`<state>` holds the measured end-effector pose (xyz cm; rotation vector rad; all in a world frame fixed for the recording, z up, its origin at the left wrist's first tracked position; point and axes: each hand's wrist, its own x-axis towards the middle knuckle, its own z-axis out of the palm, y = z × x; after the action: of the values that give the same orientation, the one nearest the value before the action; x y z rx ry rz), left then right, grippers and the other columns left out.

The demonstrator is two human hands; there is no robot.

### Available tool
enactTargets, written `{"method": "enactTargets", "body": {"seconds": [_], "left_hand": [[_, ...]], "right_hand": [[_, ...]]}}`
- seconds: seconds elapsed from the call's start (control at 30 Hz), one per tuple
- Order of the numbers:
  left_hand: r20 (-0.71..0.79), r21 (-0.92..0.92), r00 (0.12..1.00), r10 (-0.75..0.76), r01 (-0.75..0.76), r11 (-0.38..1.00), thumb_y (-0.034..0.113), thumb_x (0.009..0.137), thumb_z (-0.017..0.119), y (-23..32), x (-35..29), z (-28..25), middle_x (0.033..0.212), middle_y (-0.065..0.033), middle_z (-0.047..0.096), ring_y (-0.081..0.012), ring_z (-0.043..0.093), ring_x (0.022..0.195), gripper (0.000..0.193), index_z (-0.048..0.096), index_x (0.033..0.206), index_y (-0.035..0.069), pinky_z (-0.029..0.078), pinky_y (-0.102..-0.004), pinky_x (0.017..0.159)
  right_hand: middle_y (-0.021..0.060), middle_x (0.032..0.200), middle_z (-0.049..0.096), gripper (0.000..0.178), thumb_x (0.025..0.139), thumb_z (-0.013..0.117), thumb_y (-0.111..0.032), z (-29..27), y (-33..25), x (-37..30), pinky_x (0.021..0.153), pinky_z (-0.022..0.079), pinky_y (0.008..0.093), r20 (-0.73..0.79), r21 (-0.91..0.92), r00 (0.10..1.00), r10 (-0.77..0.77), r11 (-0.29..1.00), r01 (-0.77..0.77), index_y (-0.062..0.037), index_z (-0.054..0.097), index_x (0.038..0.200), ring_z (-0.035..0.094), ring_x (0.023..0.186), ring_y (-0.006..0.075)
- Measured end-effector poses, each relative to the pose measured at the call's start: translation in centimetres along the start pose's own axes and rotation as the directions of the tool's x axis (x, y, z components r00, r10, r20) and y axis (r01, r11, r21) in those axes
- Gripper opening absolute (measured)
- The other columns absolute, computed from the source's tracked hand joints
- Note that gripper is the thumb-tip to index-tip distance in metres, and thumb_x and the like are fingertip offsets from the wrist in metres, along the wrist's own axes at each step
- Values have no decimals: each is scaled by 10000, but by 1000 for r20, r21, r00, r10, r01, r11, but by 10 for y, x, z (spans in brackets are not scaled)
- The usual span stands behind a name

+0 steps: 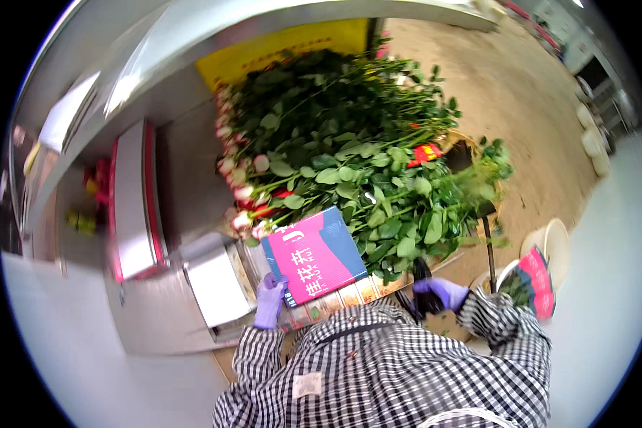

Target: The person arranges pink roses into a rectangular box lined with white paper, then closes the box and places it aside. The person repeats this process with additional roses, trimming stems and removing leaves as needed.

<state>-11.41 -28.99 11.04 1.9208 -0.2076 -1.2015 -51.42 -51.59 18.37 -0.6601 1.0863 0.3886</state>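
My left hand (269, 301), in a purple glove, pinches the lower left edge of a pink and blue printed cardboard sheet (314, 258). The sheet lies on the near side of a big pile of pink-and-white roses (335, 153), their heads to the left and leafy stems to the right. My right hand (441, 292), also gloved in purple, is closed around a black tool (425, 296) by the table's near edge. Its exact kind is unclear. Beneath the sheet, a strip with measuring marks (349, 294) runs along the table edge.
On the left of the metal table stands a white box with red edges (134, 200), near a white panel (217, 285). A yellow sign (285, 50) is behind the roses. To the right are a white bucket (558, 239) and a wrapped bouquet (537, 282).
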Motion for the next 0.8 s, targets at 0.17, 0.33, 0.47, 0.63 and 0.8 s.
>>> {"method": "enactTargets", "body": {"seconds": [0.17,0.33,0.47,0.63,0.8], "left_hand": [[-122,706,621,774,-494,508,208,682,794,84,-8,40,1259,-201,542,-375,478,1203,672,527,1269,20,376,-450,1033],[99,780,706,701,-493,386,331,817,665,113,69,103,1147,-89,606,-286,521,1137,386,620,1122,97,351,-444,1023],[99,819,792,602,-409,403,303,804,658,116,86,121,972,-37,615,-247,552,998,209,637,939,145,396,-422,893],[90,794,771,631,-438,421,330,810,642,109,90,122,926,-21,615,-225,565,956,170,647,883,177,401,-402,873],[266,619,911,316,-413,668,365,895,571,166,76,79,1037,-95,660,-288,605,998,313,671,1066,123,457,-423,897]], "right_hand": [[192,1084,581,608,814,707,-390,38,-125,-75,850,485,388,160,-958,960,-230,198,208,-3,497,1232,595,936,276],[163,1016,533,581,682,701,-279,84,-276,20,855,407,428,670,-617,570,-475,-783,74,28,515,1138,532,975,307],[81,980,598,440,730,646,-298,112,-331,93,793,415,384,556,-243,826,-94,-969,53,-66,595,1101,598,905,246],[60,949,615,425,770,591,-314,110,-332,126,759,404,396,577,11,806,136,-987,159,-73,606,1119,613,866,240],[41,927,608,361,798,569,-271,97,-331,87,745,401,395,662,192,720,209,-976,107,-73,578,1099,601,838,223]]}}
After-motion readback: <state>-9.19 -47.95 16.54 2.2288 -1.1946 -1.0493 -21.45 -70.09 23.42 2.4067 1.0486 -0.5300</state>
